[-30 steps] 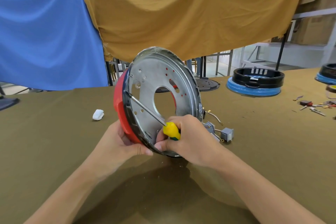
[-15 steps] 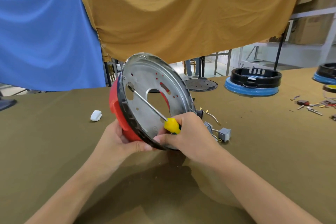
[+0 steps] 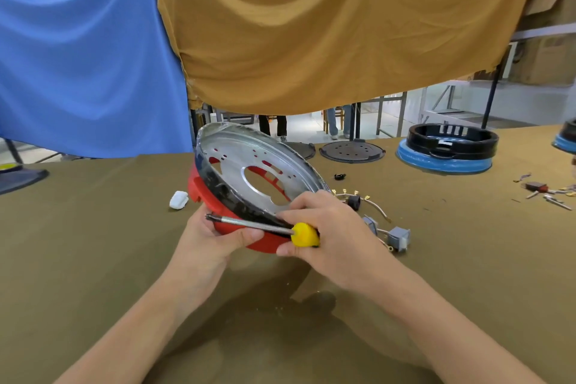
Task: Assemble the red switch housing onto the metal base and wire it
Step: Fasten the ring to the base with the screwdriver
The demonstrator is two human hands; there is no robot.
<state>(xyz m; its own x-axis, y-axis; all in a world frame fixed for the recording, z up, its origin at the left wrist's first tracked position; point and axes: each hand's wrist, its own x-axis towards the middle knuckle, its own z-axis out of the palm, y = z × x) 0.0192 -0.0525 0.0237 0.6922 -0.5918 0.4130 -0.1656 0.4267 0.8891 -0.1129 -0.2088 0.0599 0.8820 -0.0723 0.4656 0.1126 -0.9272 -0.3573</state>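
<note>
R hand (image 3: pixel 324 227) is gripping the yellow-handled screwdriver (image 3: pixel 274 229). Shaft's now lying across the rim, tip out of the metal base (image 3: pixel 249 165) and pointing at L hand (image 3: pixel 215 237); a sec ago it was inside the plate. Prob that screw's done or it's repositioning. L hand is clamping the red housing (image 3: pixel 202 190) edge, assy tilting flatter toward the counter (image 3: pixel 93 243). Switches + wiring (image 3: pixel 386 227) lying just beside, still unconnected. Black ring tub (image 3: pixel 452 140) far right, contents unclear.

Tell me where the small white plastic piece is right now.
In the head view, the small white plastic piece lies on the olive table, just left of the red housing, beyond the left hand.
</note>
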